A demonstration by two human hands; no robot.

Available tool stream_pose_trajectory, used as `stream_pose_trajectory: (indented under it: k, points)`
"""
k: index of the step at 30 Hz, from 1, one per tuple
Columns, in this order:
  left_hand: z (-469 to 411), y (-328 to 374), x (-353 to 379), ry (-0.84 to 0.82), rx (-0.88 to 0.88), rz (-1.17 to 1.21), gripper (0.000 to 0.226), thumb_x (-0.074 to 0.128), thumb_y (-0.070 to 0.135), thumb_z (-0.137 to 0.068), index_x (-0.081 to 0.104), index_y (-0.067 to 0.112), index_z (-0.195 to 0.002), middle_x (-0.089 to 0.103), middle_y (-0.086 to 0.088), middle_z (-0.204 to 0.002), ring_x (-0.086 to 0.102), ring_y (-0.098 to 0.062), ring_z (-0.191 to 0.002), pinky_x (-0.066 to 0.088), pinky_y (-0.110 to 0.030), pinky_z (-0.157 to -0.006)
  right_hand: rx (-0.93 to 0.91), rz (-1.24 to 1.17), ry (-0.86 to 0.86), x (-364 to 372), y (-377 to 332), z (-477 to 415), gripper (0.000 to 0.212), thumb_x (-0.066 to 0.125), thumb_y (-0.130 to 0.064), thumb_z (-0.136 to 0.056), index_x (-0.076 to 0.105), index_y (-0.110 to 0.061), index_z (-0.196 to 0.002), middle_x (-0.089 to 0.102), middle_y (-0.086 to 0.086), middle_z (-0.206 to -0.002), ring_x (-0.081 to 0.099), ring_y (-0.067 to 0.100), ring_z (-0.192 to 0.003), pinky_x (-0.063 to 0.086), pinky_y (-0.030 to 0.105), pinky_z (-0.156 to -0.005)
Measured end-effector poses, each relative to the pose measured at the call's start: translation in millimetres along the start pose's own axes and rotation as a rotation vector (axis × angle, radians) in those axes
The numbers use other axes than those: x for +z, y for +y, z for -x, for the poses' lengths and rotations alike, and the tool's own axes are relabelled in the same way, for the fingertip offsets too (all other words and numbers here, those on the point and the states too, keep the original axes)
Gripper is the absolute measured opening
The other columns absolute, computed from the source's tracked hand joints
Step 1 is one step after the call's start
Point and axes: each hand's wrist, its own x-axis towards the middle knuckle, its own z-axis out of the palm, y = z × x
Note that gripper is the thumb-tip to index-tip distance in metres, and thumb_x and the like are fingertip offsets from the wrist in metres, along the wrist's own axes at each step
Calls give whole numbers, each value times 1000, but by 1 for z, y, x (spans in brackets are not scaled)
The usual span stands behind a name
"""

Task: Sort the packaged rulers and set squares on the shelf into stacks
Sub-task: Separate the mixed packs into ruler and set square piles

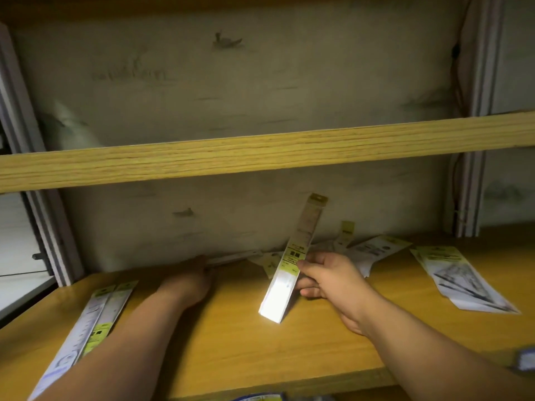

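Note:
My right hand (327, 280) grips a bundle of packaged rulers (289, 266) tilted on end, its lower end resting on the wooden shelf (225, 342). My left hand (188, 280) reaches to the back wall, its fingers on a flat ruler pack (234, 257) lying there; whether it grips the pack is unclear. A stack of long ruler packs (92, 319) lies at the left front, partly under my left forearm. Set square packs (460, 277) sit stacked at the right. Loose packs (373, 250) are scattered against the back wall behind my right hand.
An upper wooden shelf board (260, 154) crosses above the work area. A grey upright (43, 215) bounds the left side and another upright (469, 192) the right. A small dark object (525, 360) sits at the right front edge.

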Motion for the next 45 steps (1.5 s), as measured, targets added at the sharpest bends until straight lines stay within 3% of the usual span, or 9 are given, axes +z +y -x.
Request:
stream_pose_trajectory:
  k: [5,10,16,20,23,25,27,37,45]
  points:
    - [-3,-6,6,165,91,-4,36,49,46,-102,64,27,-129,64,-8,-137,60,-32,-124,54,-40,-99,-9,-24,3,0,-1,-1,14,58,-13,-104,71,-11,-109,83,8,-89,76,9,-68,55,18,-57]
    - [14,-4,-4,262,133,-26,32,51,44,-98,67,28,-121,69,-6,-128,64,-31,-115,57,-38,-90,-18,-14,1,1,-1,-1,14,57,-12,-104,71,-11,-107,83,7,-86,75,8,-66,55,17,-56]
    - [29,-7,-15,239,16,183,25,62,37,-89,77,30,-108,75,-1,-118,68,-26,-104,56,-30,-83,-25,-4,-3,3,-3,5,16,56,-11,-104,71,-8,-109,82,12,-91,74,9,-66,55,19,-58]
    - [53,-2,-26,343,-59,639,16,67,24,-92,78,22,-104,78,-8,-108,69,-25,-87,48,-29,-71,-29,-3,-6,3,-6,9,16,56,-11,-104,71,-8,-109,82,11,-89,71,10,-67,54,20,-59]
    - [80,12,-24,33,-96,1319,16,66,13,-94,72,17,-108,80,-13,-106,75,-26,-91,54,-33,-72,-23,-23,-6,4,-9,14,15,56,-8,-104,71,-10,-101,79,8,-79,64,12,-66,53,22,-59]
    - [94,20,-16,-141,-60,1530,20,59,6,-99,67,9,-117,80,-17,-109,79,-23,-92,59,-34,-75,-19,-27,-19,5,-10,17,16,56,-6,-103,71,-9,-99,75,5,-73,60,12,-63,51,19,-54]
    - [101,23,-9,-185,-21,1622,21,56,2,-100,66,5,-119,78,-19,-115,79,-26,-96,60,-37,-87,-17,-1,-45,6,-10,19,17,55,-5,-102,72,-7,-102,74,4,-74,56,12,-64,48,18,-52]
    - [107,17,-2,-218,105,1497,35,56,-6,-98,52,5,-131,79,-11,-118,76,-32,-107,60,-53,-92,-20,38,-107,7,-11,22,19,53,-8,-105,73,-7,-104,75,0,-65,56,8,-56,47,16,-49]
    - [110,20,-1,-133,93,1426,33,67,-3,-93,58,6,-124,80,-17,-106,78,-35,-100,64,-48,-84,-13,50,-114,4,-12,24,19,54,-10,-105,73,-7,-105,78,5,-74,58,10,-61,47,18,-52]
